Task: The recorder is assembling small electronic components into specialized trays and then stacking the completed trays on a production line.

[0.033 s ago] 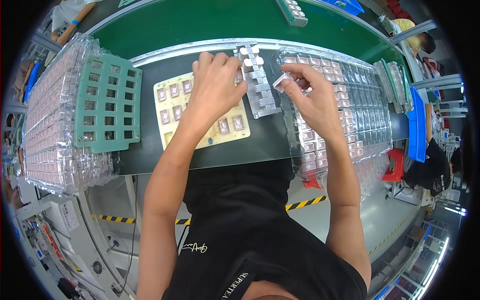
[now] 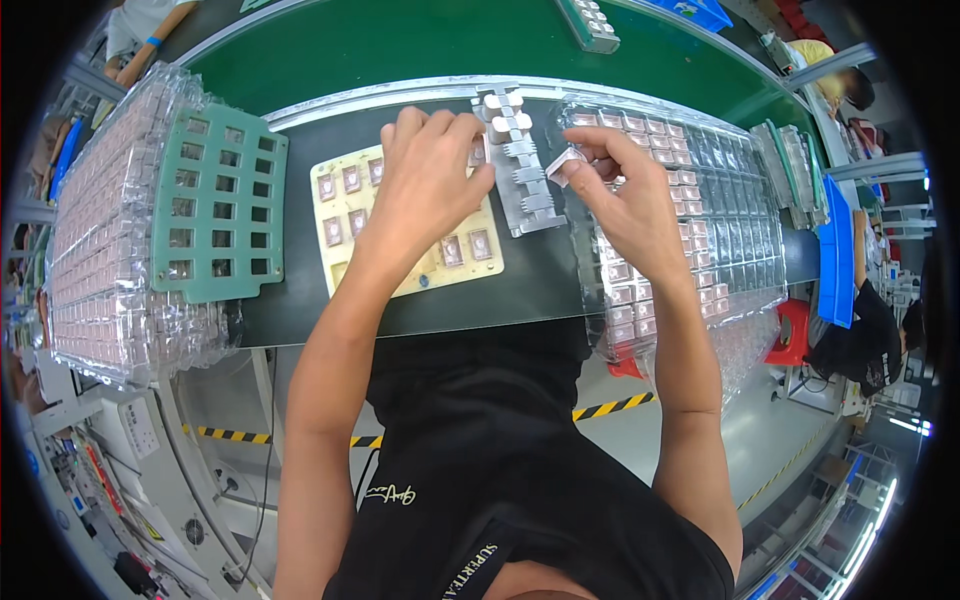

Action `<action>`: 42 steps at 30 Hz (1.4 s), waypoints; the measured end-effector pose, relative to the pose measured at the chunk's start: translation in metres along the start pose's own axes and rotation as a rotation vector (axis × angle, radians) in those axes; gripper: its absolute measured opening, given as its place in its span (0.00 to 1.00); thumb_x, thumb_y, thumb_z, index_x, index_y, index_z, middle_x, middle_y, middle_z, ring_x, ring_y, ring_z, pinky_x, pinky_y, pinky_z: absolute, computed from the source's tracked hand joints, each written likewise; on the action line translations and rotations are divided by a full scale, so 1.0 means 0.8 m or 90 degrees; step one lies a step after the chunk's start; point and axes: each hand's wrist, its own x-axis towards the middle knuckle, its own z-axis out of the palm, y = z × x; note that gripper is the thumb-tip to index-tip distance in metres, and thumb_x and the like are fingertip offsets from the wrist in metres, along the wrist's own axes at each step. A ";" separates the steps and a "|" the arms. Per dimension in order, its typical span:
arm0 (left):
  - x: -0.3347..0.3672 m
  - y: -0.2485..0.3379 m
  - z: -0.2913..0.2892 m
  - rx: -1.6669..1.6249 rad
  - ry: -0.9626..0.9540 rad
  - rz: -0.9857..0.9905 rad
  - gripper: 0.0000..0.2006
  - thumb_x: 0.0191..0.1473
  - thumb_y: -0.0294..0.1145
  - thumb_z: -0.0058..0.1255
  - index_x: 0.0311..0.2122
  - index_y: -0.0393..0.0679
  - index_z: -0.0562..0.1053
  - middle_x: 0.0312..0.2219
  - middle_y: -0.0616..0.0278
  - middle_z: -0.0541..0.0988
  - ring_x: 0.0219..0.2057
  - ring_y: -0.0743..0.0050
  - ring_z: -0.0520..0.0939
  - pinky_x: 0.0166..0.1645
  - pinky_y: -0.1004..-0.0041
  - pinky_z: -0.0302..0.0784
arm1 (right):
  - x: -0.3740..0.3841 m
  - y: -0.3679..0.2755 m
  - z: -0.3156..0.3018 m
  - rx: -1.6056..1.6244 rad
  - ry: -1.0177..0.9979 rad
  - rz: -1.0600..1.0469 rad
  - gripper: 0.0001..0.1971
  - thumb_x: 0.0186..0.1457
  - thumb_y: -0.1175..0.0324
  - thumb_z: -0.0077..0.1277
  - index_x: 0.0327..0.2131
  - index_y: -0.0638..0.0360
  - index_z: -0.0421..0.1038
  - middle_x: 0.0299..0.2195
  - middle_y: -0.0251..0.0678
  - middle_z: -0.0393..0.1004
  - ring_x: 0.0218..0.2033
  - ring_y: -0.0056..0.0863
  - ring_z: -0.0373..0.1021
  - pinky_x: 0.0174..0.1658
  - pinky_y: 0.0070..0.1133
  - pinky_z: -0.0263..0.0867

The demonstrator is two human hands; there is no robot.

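My left hand (image 2: 425, 175) is over the cream tray (image 2: 340, 285), palm down with fingers bent. A small pinkish rectangular part (image 2: 477, 153) shows between its index finger and thumb at the tray's far right corner; the other fingertips are hidden. More such parts sit in the tray's pockets, some covered by my hand and forearm. My right hand (image 2: 625, 195) pinches a small whitish, partly clear piece (image 2: 566, 166) between thumb and index finger. Between the hands lies a grey metal fixture (image 2: 535, 205) with slots and white blocks at its far end.
A clear blister tray (image 2: 735, 200), partly filled with pinkish parts, lies under my right arm. At left, a green plate with square holes (image 2: 210, 238) leans against stacked filled blister trays (image 2: 100, 250). Beyond runs a green conveyor belt (image 2: 400, 50); a blue bin (image 2: 835, 250) stands right.
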 end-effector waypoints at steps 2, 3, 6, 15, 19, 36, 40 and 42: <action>-0.022 0.003 -0.020 -0.063 0.021 0.016 0.15 0.47 0.33 0.57 0.42 0.42 0.78 0.37 0.59 0.81 0.42 0.57 0.74 0.53 0.61 0.65 | -0.002 -0.006 0.006 0.004 -0.018 -0.011 0.16 0.54 0.65 0.58 0.45 0.60 0.76 0.34 0.38 0.76 0.33 0.30 0.70 0.39 0.26 0.67; -0.034 0.004 -0.031 -0.090 0.002 0.004 0.16 0.48 0.28 0.56 0.44 0.42 0.77 0.38 0.57 0.81 0.40 0.57 0.77 0.50 0.62 0.69 | -0.001 -0.008 0.012 0.004 -0.034 -0.022 0.16 0.54 0.65 0.59 0.45 0.60 0.76 0.34 0.38 0.76 0.33 0.30 0.70 0.39 0.25 0.67; -0.074 -0.013 -0.051 -0.215 0.000 0.003 0.18 0.49 0.20 0.53 0.47 0.41 0.76 0.39 0.54 0.81 0.36 0.60 0.82 0.40 0.65 0.77 | -0.002 -0.023 0.031 -0.006 -0.077 -0.075 0.15 0.54 0.65 0.59 0.43 0.62 0.76 0.33 0.40 0.77 0.34 0.32 0.71 0.40 0.27 0.67; -0.148 -0.040 -0.062 -0.111 -0.001 -0.028 0.13 0.49 0.16 0.50 0.40 0.40 0.77 0.39 0.52 0.78 0.40 0.52 0.78 0.46 0.61 0.74 | -0.020 -0.037 0.126 -0.070 -0.185 -0.283 0.06 0.52 0.69 0.57 0.33 0.59 0.73 0.30 0.38 0.75 0.36 0.39 0.69 0.42 0.33 0.64; -0.155 -0.045 -0.044 -0.126 -0.014 -0.019 0.13 0.47 0.14 0.50 0.38 0.40 0.78 0.43 0.54 0.77 0.41 0.52 0.77 0.46 0.61 0.74 | -0.021 -0.033 0.147 -0.178 -0.167 -0.329 0.05 0.51 0.69 0.58 0.32 0.57 0.75 0.32 0.35 0.71 0.39 0.38 0.66 0.43 0.32 0.62; -0.152 -0.045 -0.048 -0.039 -0.002 0.024 0.15 0.44 0.24 0.61 0.41 0.40 0.77 0.37 0.60 0.76 0.41 0.58 0.74 0.47 0.63 0.71 | -0.016 -0.028 0.138 -0.187 -0.170 -0.326 0.04 0.53 0.67 0.57 0.30 0.55 0.78 0.31 0.34 0.71 0.37 0.36 0.64 0.42 0.31 0.57; -0.143 -0.048 -0.052 -0.037 -0.034 0.050 0.16 0.43 0.23 0.62 0.41 0.39 0.76 0.36 0.59 0.76 0.40 0.57 0.73 0.46 0.63 0.71 | 0.007 -0.018 0.092 -0.226 -0.055 -0.278 0.06 0.54 0.65 0.57 0.32 0.54 0.80 0.31 0.34 0.74 0.37 0.38 0.66 0.41 0.32 0.60; -0.142 -0.049 -0.047 -0.002 -0.024 0.071 0.16 0.43 0.23 0.61 0.41 0.39 0.76 0.36 0.58 0.75 0.40 0.54 0.73 0.47 0.60 0.71 | 0.027 0.002 0.065 -0.235 -0.015 -0.218 0.07 0.54 0.65 0.56 0.33 0.56 0.79 0.29 0.37 0.74 0.35 0.41 0.65 0.42 0.33 0.62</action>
